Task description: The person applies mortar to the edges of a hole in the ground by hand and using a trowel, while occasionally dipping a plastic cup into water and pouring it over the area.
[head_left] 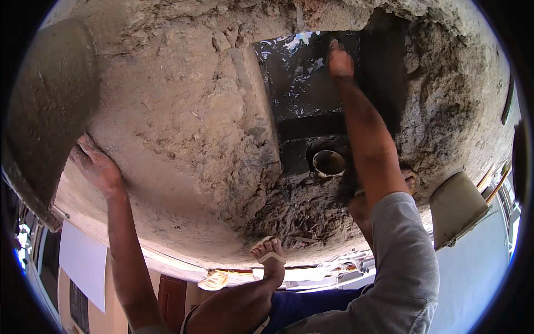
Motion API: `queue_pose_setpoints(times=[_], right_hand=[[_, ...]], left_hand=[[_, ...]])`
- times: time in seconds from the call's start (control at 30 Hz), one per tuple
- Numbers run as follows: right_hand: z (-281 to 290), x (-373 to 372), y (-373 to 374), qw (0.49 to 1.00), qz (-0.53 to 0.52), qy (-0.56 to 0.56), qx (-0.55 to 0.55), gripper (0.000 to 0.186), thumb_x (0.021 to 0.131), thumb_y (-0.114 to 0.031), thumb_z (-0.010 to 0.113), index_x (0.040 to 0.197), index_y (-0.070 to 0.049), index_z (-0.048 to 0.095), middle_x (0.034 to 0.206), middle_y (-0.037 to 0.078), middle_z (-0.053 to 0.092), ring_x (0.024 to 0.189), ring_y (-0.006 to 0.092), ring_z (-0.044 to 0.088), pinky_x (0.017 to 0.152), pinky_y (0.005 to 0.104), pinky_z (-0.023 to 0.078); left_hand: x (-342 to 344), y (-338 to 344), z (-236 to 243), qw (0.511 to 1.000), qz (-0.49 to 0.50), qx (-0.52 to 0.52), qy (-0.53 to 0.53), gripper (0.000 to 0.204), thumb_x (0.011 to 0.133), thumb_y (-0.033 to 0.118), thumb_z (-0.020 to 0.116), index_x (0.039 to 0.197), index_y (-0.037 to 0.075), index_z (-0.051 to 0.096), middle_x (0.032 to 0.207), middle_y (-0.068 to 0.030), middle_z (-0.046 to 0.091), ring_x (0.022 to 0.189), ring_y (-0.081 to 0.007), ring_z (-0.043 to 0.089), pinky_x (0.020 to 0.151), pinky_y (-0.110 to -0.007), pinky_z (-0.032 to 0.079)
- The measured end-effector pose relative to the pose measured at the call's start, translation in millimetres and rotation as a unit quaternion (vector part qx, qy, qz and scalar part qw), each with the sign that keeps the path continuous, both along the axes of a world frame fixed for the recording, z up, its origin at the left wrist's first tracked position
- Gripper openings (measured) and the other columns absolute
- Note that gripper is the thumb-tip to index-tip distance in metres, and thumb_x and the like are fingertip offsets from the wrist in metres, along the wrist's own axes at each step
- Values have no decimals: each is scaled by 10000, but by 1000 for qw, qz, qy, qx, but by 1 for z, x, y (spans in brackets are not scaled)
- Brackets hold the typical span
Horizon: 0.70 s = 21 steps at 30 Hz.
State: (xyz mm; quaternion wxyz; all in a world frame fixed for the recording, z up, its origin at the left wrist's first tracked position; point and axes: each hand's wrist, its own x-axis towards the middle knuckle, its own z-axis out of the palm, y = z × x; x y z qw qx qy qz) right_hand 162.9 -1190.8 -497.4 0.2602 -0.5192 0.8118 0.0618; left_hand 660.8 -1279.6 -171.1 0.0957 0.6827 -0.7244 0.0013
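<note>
Rough ground (189, 106) surrounds the dark wet patch (303, 92) at 1 o'clock. The left hand (100, 170) rests flat and open at 9 o'clock; the right hand (340, 61) reaches over the patch, grip unclear. Light, even strokes seem best, avoiding the pipe (318, 167) at 3 o'clock.

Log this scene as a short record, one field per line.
Left hand: the left hand, spread beside the edge of a grey curved object; contact unclear
Right hand: the right hand, over a dark, wet recess; grip and contact unclear
Recess surface: shiny, with bright reflections
Nearer the person: a round pipe opening with a pale rim
Ground: rough brown earth around the recess
Footwear: a light-strapped sandal
</note>
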Motion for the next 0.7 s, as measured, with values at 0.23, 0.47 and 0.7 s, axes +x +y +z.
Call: queue_pose_setpoints(times=[0.23, 0.47, 0.7], right_hand=[[-24, -1, -11, 996, 57, 8, 71, 329, 1005, -253, 296, 1213, -74, 478, 1070, 230, 646, 939, 422, 650, 786, 503, 539], [-50, 6, 49, 988, 19, -3, 156, 346, 988, -236, 335, 1209, -52, 527, 1026, 186, 677, 903, 412, 664, 797, 492, 538], [-21, 72, 118, 957, 170, -93, 215, 419, 976, -251, 343, 901, -12, 680, 904, 229, 676, 897, 390, 661, 824, 497, 531]], left_hand=[[27, 7, -9, 992, 70, 18, 100, 627, 1033, 384, 333, 1369, -145, 344, 1422, -323, 344, 1352, -399, 316, 1115, -443, 263], [8, 0, -5, 1000, -12, 12, -6, 509, 1045, 268, 291, 1397, -98, 331, 1449, -293, 333, 1360, -395, 312, 1148, -438, 248], [6, 0, 3, 1000, 7, 10, 5, 557, 1039, 317, 307, 1392, -113, 329, 1460, -299, 310, 1366, -401, 294, 1140, -450, 238]])
